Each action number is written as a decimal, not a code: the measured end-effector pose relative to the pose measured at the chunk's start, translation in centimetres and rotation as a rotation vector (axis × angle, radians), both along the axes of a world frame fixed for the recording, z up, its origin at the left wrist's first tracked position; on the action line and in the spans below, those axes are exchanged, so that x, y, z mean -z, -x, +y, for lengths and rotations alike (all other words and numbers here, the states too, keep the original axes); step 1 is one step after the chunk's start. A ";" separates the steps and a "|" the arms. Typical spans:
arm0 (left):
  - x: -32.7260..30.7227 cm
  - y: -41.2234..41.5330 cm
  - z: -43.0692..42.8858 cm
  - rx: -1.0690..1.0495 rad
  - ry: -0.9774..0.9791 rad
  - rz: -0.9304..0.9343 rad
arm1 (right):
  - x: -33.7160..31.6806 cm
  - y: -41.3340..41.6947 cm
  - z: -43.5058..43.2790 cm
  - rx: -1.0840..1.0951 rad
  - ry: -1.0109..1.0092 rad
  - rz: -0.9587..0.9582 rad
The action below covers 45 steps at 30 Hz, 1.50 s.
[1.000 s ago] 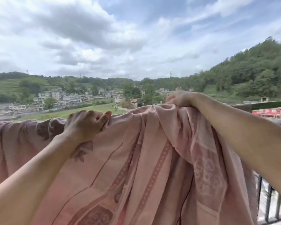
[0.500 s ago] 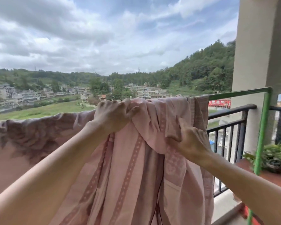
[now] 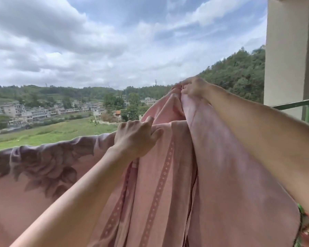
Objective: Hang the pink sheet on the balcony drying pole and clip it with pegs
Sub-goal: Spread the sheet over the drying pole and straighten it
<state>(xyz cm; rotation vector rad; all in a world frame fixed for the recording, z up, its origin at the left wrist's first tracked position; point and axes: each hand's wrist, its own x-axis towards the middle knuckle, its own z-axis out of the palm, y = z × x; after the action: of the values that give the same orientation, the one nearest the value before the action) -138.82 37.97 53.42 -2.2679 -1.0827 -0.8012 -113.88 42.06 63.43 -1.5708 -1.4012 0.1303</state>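
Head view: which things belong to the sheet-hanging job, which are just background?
Job:
pink sheet
left hand, gripping the sheet
right hand, lifting a bunched part
green pole

Background:
pillar
village buildings
wooded hill

A pale pillar [image 3: 291,50] stands right; village buildings [image 3: 25,111] and wooded hillside [image 3: 239,72] beyond.

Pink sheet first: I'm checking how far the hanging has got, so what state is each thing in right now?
Pink sheet: draped over the pole, left part spread, right part bunched and lifted.
Left hand: closed on the sheet's top edge.
Right hand: closed on a raised bunch of sheet.
Green pole: bare at its right end.
Pegs: none visible.
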 end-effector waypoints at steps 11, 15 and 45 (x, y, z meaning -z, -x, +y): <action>0.8 -0.7 0.7 0.031 -0.132 -0.042 | 13.9 -1.4 -11.5 0.515 -0.015 -0.555; 0.9 -1.1 0.5 -0.005 -0.157 -0.038 | 13.9 -6.1 -12.5 0.646 -0.081 -0.491; 2.8 -9.5 -3.5 0.076 -0.091 -0.585 | 5.0 -12.9 -0.9 -0.187 0.203 -0.426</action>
<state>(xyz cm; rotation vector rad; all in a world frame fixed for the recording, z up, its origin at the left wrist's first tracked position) -129.35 34.49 50.63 -2.0536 -1.1705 -1.5752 -100.96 41.16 58.48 -1.6963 -1.9190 0.0515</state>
